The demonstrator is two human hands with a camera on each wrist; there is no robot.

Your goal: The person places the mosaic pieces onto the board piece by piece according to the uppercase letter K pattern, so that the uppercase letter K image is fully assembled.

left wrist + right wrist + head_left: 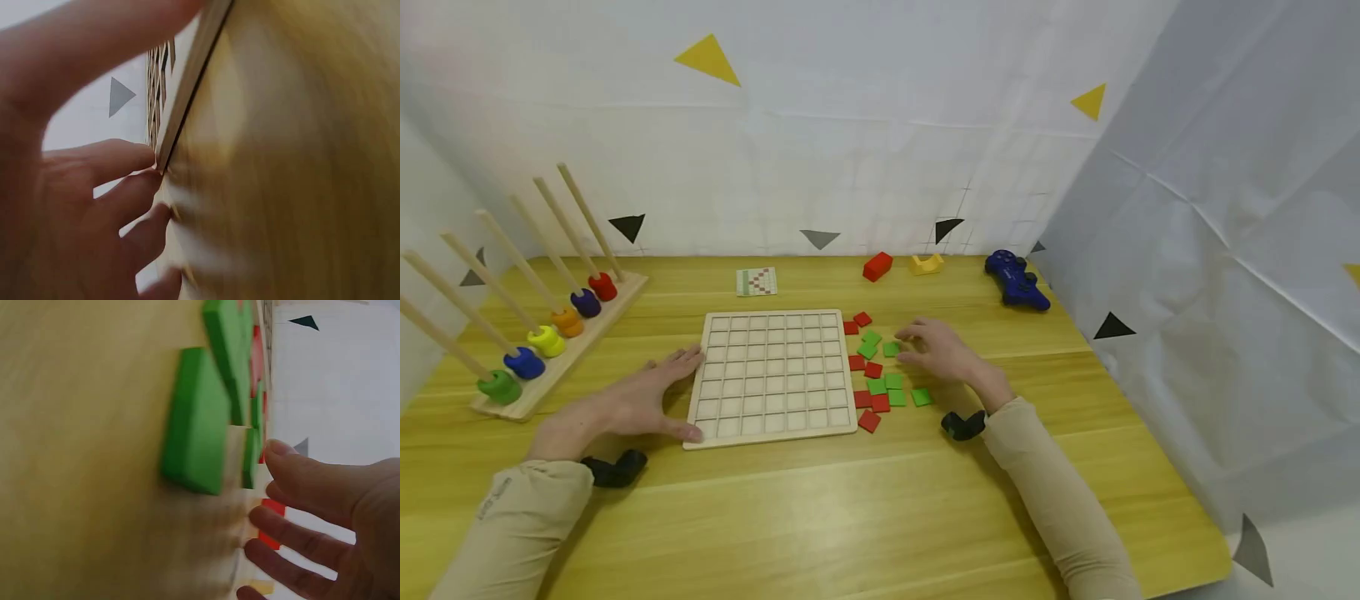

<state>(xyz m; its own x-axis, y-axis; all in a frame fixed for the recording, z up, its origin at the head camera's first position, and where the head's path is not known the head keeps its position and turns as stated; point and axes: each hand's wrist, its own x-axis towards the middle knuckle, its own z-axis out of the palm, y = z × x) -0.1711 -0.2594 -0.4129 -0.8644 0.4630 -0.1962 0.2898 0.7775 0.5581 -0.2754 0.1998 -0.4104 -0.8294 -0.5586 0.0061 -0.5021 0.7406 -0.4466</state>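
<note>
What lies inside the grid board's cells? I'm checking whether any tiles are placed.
Every visible cell of the grid board is bare; the left hand covers only its left edge.

Wooden table (850,500), grid board (771,375), tiles (880,385), possibly a gamepad (1017,280)

A pale wooden grid board (771,373) lies flat, red and green square tiles (880,375) scattered just right.

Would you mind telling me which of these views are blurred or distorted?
Head view: sharp, though wide-angle bowing curves the table edges. Left wrist view: the tabletop is heavily smeared; the left hand and board edge stay readable. Right wrist view: the green tile and the right hand are soft, the wood blurred.
</note>
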